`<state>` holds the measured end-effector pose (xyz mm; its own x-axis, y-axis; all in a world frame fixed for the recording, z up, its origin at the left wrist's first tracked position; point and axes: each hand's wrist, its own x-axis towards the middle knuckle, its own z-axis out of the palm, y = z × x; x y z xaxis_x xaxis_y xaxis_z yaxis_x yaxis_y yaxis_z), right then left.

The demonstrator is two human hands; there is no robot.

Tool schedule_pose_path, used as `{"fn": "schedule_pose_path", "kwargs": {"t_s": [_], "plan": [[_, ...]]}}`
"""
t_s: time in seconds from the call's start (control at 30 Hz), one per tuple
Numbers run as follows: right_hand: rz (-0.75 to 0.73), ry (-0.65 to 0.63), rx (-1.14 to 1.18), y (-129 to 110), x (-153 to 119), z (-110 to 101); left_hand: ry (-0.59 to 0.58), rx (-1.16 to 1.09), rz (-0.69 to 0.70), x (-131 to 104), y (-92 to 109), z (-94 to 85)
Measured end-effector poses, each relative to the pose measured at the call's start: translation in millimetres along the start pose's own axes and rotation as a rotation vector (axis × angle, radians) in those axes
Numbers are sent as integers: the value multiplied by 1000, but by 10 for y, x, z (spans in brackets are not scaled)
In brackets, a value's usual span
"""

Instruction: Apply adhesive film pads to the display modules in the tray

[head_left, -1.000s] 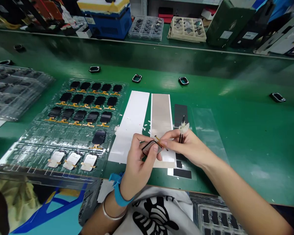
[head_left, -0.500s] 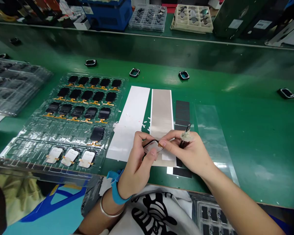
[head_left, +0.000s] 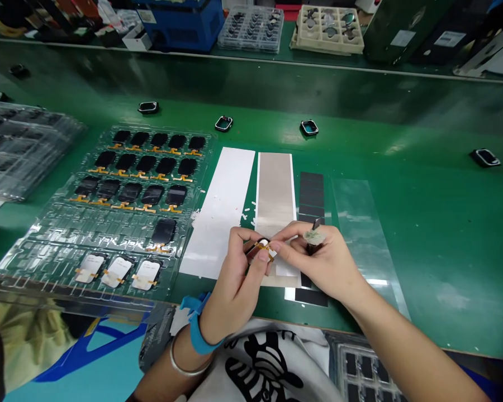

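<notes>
My left hand (head_left: 238, 285) is closed on a small screen module (head_left: 263, 249) with a white back and an orange flex strip, its thumb pressing on the face. At the module's right edge are the pinched thumb and finger of my right hand (head_left: 322, 257). That same hand also holds dark tweezers (head_left: 316, 224) with a pale wrapped lump around them, tip pointing up. Beneath the hands lie a grey-beige sheet (head_left: 275, 190) and a black strip sheet (head_left: 312, 195). A white sheet (head_left: 226, 206) is to their left.
A clear tray (head_left: 50, 223) at left carries rows of black screens and several white-backed ones. Watch cases, such as one (head_left: 309, 128), line the back. A transparent film (head_left: 356, 212) lies right of the sheets. Stacked trays (head_left: 25, 145) stand far left.
The module in my left hand has turned, so orange flex now shows across its white back. The tweezers in my right hand have tilted slightly. The whole view has shifted a little.
</notes>
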<state>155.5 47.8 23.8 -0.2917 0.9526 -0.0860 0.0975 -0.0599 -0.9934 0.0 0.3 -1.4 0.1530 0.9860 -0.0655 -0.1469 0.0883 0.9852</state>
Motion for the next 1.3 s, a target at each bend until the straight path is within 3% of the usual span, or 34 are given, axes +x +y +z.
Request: {"fn": "schedule_pose_path", "kwargs": {"t_s": [0.67,0.83,0.97,1.07,1.17,1.3], "plan": [[-11,-15,2,3,24,39,7,42,-14,40,2,-20],[-156,153,-177,-102,-12,-105,45,163,46,78,-5,-4],[-226,315,-336,-124,-300,-129,43,468,113,14,82,-17],[-141,352,-178,31,-534,-17,-84,725,179,-130,198,-91],[-114,425,-42,232,-645,116,-339,1007,279,-279,270,-183],[-123,502,-88,389,-632,226,-536,1299,406,-378,263,-250]]}}
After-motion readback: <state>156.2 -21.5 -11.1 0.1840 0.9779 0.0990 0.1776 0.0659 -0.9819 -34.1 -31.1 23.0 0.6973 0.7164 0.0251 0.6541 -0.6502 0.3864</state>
